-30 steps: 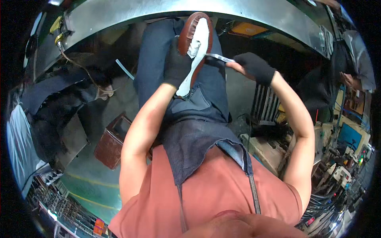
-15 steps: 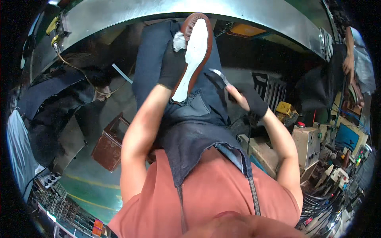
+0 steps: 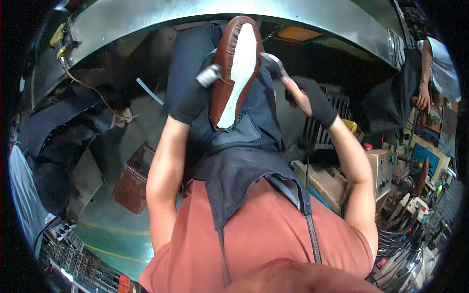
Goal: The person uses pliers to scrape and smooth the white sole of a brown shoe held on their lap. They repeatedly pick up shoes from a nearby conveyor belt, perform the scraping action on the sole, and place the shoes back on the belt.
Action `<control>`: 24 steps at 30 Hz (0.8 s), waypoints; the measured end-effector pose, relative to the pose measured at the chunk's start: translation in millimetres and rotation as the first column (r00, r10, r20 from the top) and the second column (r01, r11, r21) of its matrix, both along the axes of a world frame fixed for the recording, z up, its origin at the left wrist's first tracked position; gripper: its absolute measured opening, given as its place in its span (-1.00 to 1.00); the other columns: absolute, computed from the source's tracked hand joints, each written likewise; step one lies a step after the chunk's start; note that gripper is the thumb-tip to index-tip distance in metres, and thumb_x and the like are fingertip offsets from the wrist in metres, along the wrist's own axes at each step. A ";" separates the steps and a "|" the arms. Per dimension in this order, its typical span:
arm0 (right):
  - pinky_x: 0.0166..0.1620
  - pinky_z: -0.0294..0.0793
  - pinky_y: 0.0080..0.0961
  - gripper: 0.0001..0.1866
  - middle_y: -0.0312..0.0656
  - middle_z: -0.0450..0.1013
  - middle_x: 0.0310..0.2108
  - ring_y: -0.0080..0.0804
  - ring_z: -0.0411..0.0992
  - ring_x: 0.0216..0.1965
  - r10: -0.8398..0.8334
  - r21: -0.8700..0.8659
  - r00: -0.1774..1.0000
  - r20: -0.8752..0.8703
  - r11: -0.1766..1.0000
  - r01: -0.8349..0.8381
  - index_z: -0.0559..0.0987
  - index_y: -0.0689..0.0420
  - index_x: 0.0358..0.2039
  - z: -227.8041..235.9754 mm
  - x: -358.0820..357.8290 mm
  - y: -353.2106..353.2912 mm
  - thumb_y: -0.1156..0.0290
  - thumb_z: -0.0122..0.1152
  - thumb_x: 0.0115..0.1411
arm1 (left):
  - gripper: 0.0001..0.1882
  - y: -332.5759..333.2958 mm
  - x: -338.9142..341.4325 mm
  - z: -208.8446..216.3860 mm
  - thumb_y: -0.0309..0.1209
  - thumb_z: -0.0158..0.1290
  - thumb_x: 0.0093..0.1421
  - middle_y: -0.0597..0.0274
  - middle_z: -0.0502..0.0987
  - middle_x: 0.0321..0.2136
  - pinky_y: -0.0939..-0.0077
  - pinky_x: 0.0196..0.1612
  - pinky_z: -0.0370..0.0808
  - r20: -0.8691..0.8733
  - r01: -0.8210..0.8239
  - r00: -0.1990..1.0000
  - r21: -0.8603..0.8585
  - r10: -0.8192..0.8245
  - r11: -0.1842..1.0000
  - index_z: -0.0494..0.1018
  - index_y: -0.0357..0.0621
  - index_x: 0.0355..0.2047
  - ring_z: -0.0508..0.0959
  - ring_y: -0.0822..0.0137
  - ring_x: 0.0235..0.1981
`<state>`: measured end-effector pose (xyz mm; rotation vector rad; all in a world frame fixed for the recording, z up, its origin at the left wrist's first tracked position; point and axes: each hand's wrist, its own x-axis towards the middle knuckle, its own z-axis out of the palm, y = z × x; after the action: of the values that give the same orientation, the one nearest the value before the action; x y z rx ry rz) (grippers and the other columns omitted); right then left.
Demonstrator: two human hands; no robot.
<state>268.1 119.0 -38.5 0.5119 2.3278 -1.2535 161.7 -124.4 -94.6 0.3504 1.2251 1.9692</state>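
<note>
A brown leather shoe (image 3: 225,58) is held sole side up above my lap, its toe pointing away from me. A white layer (image 3: 244,54) covers the middle of its underside, and gathered leather folds run along the toe edge. In a black fingerless glove, my left hand (image 3: 194,95) grips the shoe from its left side. A whitish wrap (image 3: 209,76) covers the thumb; the other fingers are mostly behind the shoe. My right hand (image 3: 309,99), also gloved, is closed on a hand tool with a curved metal end (image 3: 274,63). Its tip is at the shoe's right edge; contact is unclear.
A metal bench edge (image 3: 205,11) curves across the far side. A brown box-like stool (image 3: 133,184) stands at left, near another person in dark clothes (image 3: 68,132). On the right are a grey machine box (image 3: 380,168), cables and another person's hand (image 3: 424,99).
My right hand has brought the tool up and left to the shoe's edge. The shoe has tilted, showing more of its left side. My left hand has shifted left and its wrapped thumb lower.
</note>
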 end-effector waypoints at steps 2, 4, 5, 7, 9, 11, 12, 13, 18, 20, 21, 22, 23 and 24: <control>-0.50 0.32 -0.59 -0.56 -0.31 0.36 -0.61 -0.59 0.33 -0.60 -0.168 -0.184 0.985 0.029 0.968 0.171 0.46 0.20 -0.47 -5.0 27.7 -7.5 0.08 -0.14 0.30 | -0.54 4.0 -1.6 -13.6 -0.26 -0.08 0.26 0.11 0.36 0.01 0.40 0.09 0.31 0.113 -0.088 0.990 -0.008 0.088 0.996 0.20 -0.17 0.11 0.40 0.25 0.00; -0.49 0.31 -0.57 -0.58 -0.29 0.35 -0.62 -0.56 0.32 -0.59 -0.095 -0.123 0.995 0.036 0.987 0.099 0.45 0.21 -0.48 5.6 35.1 -21.7 0.11 -0.11 0.29 | -0.53 25.4 7.1 -48.0 -0.22 0.06 0.16 0.05 0.44 -0.12 0.34 -0.05 0.38 -0.383 -0.367 0.884 -0.209 0.269 0.906 0.26 -0.21 -0.01 0.46 0.15 -0.09; -0.48 0.31 -0.54 -0.60 -0.25 0.35 -0.62 -0.53 0.33 -0.59 0.009 -0.063 1.000 0.023 0.998 -0.007 0.45 0.22 -0.48 8.7 37.0 -22.4 0.13 -0.09 0.28 | -0.50 32.9 8.6 -40.2 -0.21 0.11 0.10 0.02 0.45 -0.17 0.33 -0.08 0.38 -0.633 -0.468 0.735 -0.214 0.243 0.858 0.26 -0.22 -0.05 0.47 0.12 -0.13; -0.45 0.30 -0.45 -0.64 -0.11 0.36 -0.61 -0.38 0.33 -0.60 0.227 0.072 0.972 -0.055 0.972 -0.223 0.45 0.25 -0.45 47.7 15.6 -41.8 0.17 -0.02 0.24 | -0.47 36.2 5.6 -45.5 -0.21 0.17 0.03 -0.01 0.44 -0.20 0.33 -0.11 0.39 -0.664 -0.479 0.718 -0.255 0.208 0.840 0.27 -0.23 -0.09 0.47 0.11 -0.16; -0.40 0.33 -0.32 -0.71 0.02 0.37 -0.55 -0.05 0.37 -0.48 0.433 0.193 0.836 -0.338 0.901 -0.388 0.46 0.24 -0.44 69.9 -2.3 -55.4 0.22 0.09 0.15 | -0.41 41.8 0.4 -40.6 -0.21 0.23 -0.04 -0.02 0.43 -0.20 0.30 -0.10 0.38 -0.478 -0.410 0.836 -0.215 0.270 0.886 0.26 -0.22 -0.09 0.47 0.09 -0.16; -0.40 0.34 -0.26 -0.70 0.02 0.35 -0.54 0.01 0.37 -0.45 0.605 0.325 0.612 -0.509 0.794 -0.514 0.46 0.21 -0.44 64.6 -23.5 -47.1 0.18 0.11 0.12 | -0.34 34.0 -8.4 -25.5 -0.22 0.26 -0.08 0.00 0.40 -0.14 0.30 -0.07 0.36 -0.623 -0.343 0.772 -0.236 0.129 0.909 0.22 -0.23 -0.05 0.43 0.11 -0.10; -0.42 0.34 -0.23 -0.66 0.01 0.33 -0.54 0.02 0.37 -0.48 0.619 0.351 0.561 -0.550 0.780 -0.518 0.47 0.19 -0.42 46.3 -30.4 -34.2 0.11 0.12 0.10 | -0.24 29.5 -8.2 -21.8 -0.21 0.29 -0.12 -0.02 0.34 -0.08 0.29 0.02 0.30 -0.627 -0.276 0.777 -0.260 0.055 0.925 0.16 -0.24 0.02 0.37 0.10 -0.01; -0.44 0.34 -0.27 -0.66 0.01 0.35 -0.54 0.03 0.36 -0.50 0.625 0.415 0.670 -0.400 0.775 -0.476 0.48 0.20 -0.44 31.7 -34.7 -26.0 0.13 0.06 0.15 | -0.15 24.8 -6.8 -23.0 -0.20 0.31 -0.14 -0.03 0.28 -0.01 0.28 0.10 0.23 -0.664 -0.247 0.748 -0.276 0.002 0.929 0.10 -0.24 0.08 0.30 0.08 0.06; -0.45 0.31 -0.48 -0.68 -0.05 0.36 -0.61 -0.38 0.30 -0.59 0.316 0.178 0.883 -0.346 0.947 -0.269 0.45 0.27 -0.48 27.5 -25.0 -23.0 0.25 -0.02 0.24 | 0.06 16.7 7.4 -29.6 -0.12 0.33 -0.20 -0.14 0.13 0.10 0.21 0.19 0.11 -0.782 -0.366 0.622 -0.340 -0.043 0.866 -0.05 -0.27 0.18 0.16 -0.04 0.15; -0.45 0.30 -0.52 -0.67 -0.18 0.34 -0.65 -0.50 0.29 -0.57 0.250 0.118 0.850 -0.465 0.968 -0.220 0.43 0.29 -0.50 15.0 -26.5 -30.0 0.26 0.00 0.23 | 0.03 17.0 16.0 -31.6 -0.08 0.31 -0.17 -0.18 0.15 0.08 0.17 0.16 0.15 -0.771 -0.383 0.636 -0.353 -0.034 0.854 -0.03 -0.29 0.16 0.19 -0.08 0.13; -0.48 0.31 -0.54 -0.65 -0.22 0.34 -0.64 -0.55 0.30 -0.60 0.229 0.086 0.854 -0.467 0.973 -0.214 0.44 0.26 -0.51 4.8 -33.8 -32.1 0.22 -0.03 0.25 | 0.03 18.8 16.3 -27.8 -0.08 0.31 -0.17 -0.20 0.14 0.09 0.16 0.16 0.14 -0.752 -0.347 0.657 -0.366 -0.054 0.863 -0.03 -0.30 0.15 0.19 -0.09 0.13; -0.51 0.31 -0.54 -0.64 -0.24 0.34 -0.64 -0.57 0.30 -0.62 0.129 0.047 0.963 -0.237 0.991 -0.122 0.45 0.25 -0.50 13.0 -39.9 -38.0 0.21 -0.05 0.26 | 0.02 17.4 12.6 -23.3 -0.08 0.30 -0.17 -0.21 0.14 0.09 0.15 0.16 0.14 -0.735 -0.332 0.675 -0.382 -0.066 0.862 -0.03 -0.31 0.15 0.19 -0.10 0.14; -0.53 0.31 -0.55 -0.64 -0.26 0.34 -0.64 -0.59 0.30 -0.64 0.020 0.033 1.000 0.011 0.999 -0.021 0.45 0.23 -0.50 22.6 -43.1 -42.0 0.19 -0.06 0.27 | 0.02 16.7 10.6 -20.9 -0.08 0.30 -0.16 -0.22 0.13 0.10 0.15 0.16 0.14 -0.718 -0.316 0.691 -0.398 -0.078 0.861 -0.03 -0.31 0.15 0.19 -0.10 0.14; -0.54 0.32 -0.57 -0.62 -0.28 0.34 -0.64 -0.61 0.30 -0.65 -0.024 0.014 0.994 -0.103 1.000 0.026 0.46 0.22 -0.49 19.7 -35.8 -42.1 0.16 -0.09 0.28 | 0.01 17.0 9.5 -17.6 -0.09 0.30 -0.16 -0.21 0.14 0.09 0.14 0.15 0.16 -0.745 -0.365 0.666 -0.368 -0.037 0.855 -0.02 -0.32 0.13 0.20 -0.11 0.13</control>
<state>232.3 76.9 -18.9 0.4939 2.4246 -1.3035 171.2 -107.4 -112.3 0.8396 2.3051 1.5830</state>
